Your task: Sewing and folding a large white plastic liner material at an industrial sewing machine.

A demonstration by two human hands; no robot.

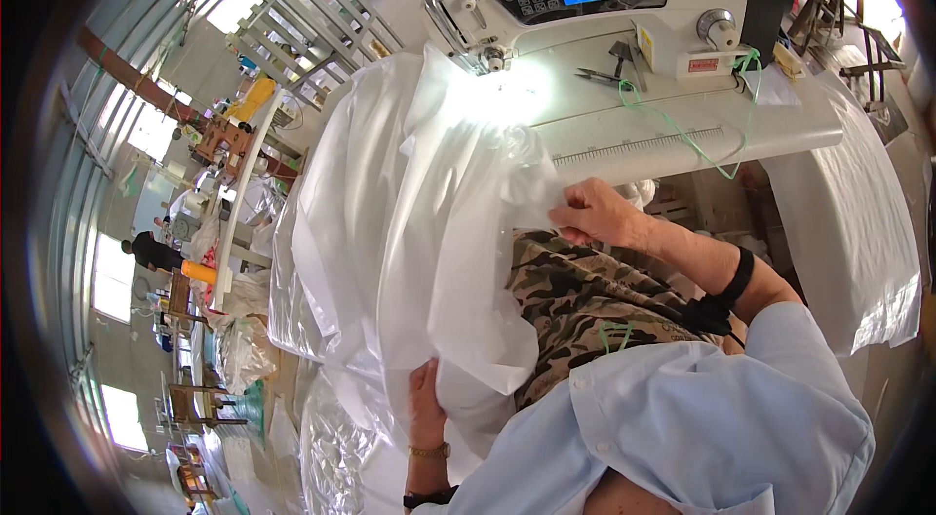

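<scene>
Sheeting drapes; 2 hands touch it

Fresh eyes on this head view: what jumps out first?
The glaring white light under the left end of the sewing machine, top centre. Next, the big translucent white sheet spilling down mid-picture, right hand pinching its right edge, left hand at its lower part.

Light-blue shirt; camouflage trousers, perhaps
</scene>
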